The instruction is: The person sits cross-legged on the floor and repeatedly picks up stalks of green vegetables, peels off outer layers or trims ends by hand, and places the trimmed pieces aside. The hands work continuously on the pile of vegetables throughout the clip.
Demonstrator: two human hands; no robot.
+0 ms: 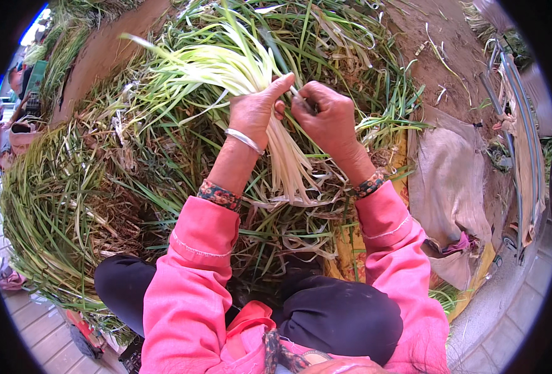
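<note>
My left hand [252, 112] is closed around a bunch of pale allium shoots [290, 159], perhaps chives or young garlic. Their yellow-green leaves [210, 70] fan out to the upper left, and the whitish stalk ends hang down below the fist. A silver bangle [244, 140] circles that wrist. Close beside the bunch, my right hand [325, 110] has its fingers curled, pinching a thin strand that runs towards my left thumb. Whether that strand is a leaf or a stalk is partly hidden by the fingers. Beneath both hands spreads a large heap of green leaves and stalks [163, 163].
At right lie a beige woven sack [449, 173] and a metal-framed folding item with cloth [519, 140]. Yellow patterned sheeting [346, 243] shows under the heap. My bent knees [341, 318] are close in front. Other people [16, 84] are at the far left, beside a pinkish bucket-like container [21, 138].
</note>
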